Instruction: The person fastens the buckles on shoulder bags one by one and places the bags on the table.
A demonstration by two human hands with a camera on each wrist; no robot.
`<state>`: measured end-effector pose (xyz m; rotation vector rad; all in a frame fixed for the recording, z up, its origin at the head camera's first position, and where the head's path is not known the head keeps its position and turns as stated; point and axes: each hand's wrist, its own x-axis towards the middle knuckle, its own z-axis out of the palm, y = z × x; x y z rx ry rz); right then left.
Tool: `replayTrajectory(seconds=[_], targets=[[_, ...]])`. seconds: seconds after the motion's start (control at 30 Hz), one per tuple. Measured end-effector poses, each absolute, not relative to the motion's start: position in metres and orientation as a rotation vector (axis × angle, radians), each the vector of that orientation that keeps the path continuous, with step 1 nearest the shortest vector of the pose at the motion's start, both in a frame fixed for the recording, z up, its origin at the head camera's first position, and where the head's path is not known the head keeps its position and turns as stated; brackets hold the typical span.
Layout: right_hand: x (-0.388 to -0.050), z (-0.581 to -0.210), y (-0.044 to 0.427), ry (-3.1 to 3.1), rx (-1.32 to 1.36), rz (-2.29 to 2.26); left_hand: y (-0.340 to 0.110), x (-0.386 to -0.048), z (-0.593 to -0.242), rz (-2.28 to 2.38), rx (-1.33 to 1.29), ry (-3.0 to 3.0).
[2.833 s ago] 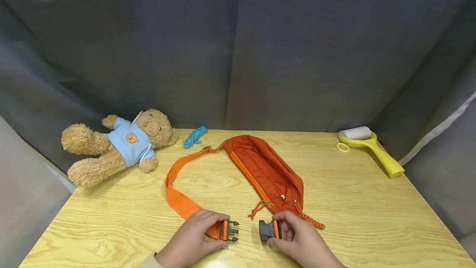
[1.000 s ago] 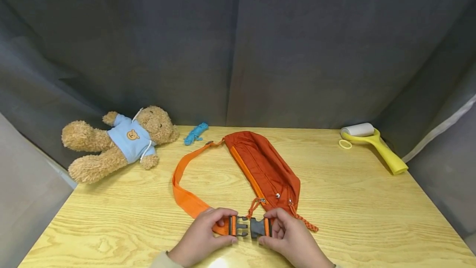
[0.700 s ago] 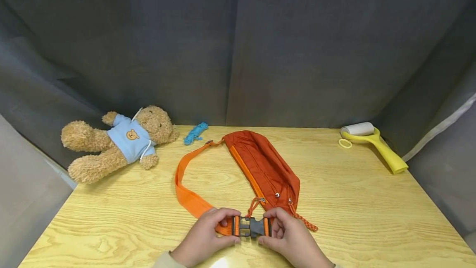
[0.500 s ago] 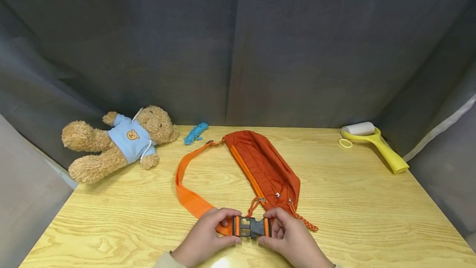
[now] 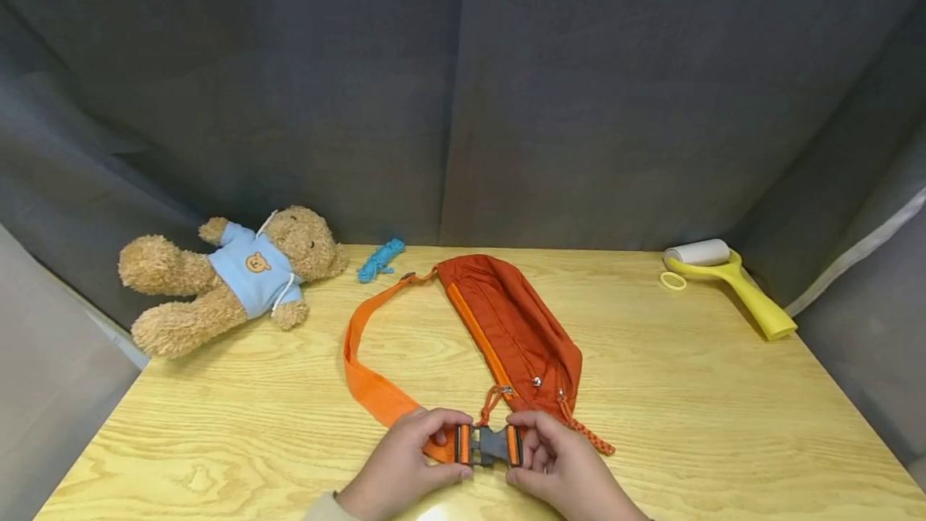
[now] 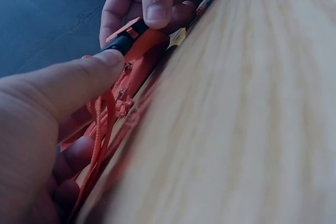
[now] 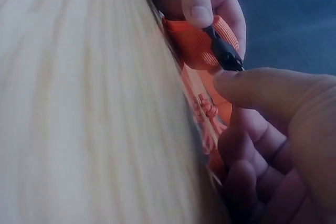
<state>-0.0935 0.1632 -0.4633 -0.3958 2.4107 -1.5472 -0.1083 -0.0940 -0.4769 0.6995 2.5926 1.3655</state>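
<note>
A red waist bag [image 5: 514, 328] with an orange strap [image 5: 372, 388] lies on the table, the strap curving round to the front. Between the hands is its black buckle [image 5: 494, 445], the pronged half inserted in the socket half. The left hand [image 5: 408, 461] pinches the pronged half at its strap end between thumb and fingers. On the socket half's strap end, the right hand [image 5: 567, 465] has a like pinch. In the right wrist view the buckle [image 7: 226, 53] appears edge-on, above the table. Whether it is fully latched, I cannot tell.
A teddy bear [image 5: 253, 276] in a blue top lies at the back left, beside a bundle of blue cord [image 5: 380, 260]. At the back right are a yellow-handled lint roller [image 5: 752, 300] and a small yellow ring [image 5: 673, 281]. Grey curtains [image 5: 463, 95] stand behind the wooden table [image 5: 687, 392].
The hands have come together from apart, and the buckle's prongs have entered the socket. The strap's loop has shifted slightly right. In the last half second the buckle barely moved.
</note>
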Motion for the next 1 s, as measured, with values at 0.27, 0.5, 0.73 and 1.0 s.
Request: replayTrajectory(seconds=[0.27, 0.5, 0.73, 1.0], targets=[[-0.0953, -0.4684, 0.1673, 2.312, -0.386, -1.653, -0.0955, -0.1077, -0.4778, 1.357, 0.708, 2.595], [-0.0956, -0.4697, 0.1695, 2.331, -0.393, -1.630, -0.0943, -0.1080, -0.4777, 1.354, 0.703, 2.589], [-0.0936, -0.4682, 0.1716, 2.356, -0.368, -1.591, -0.0921, -0.1082, -0.4803, 1.393, 0.720, 2.567], [-0.0957, -0.4708, 0.1702, 2.351, -0.442, -1.617, -0.0942, -0.1078, -0.4791, 1.387, 0.737, 2.585]])
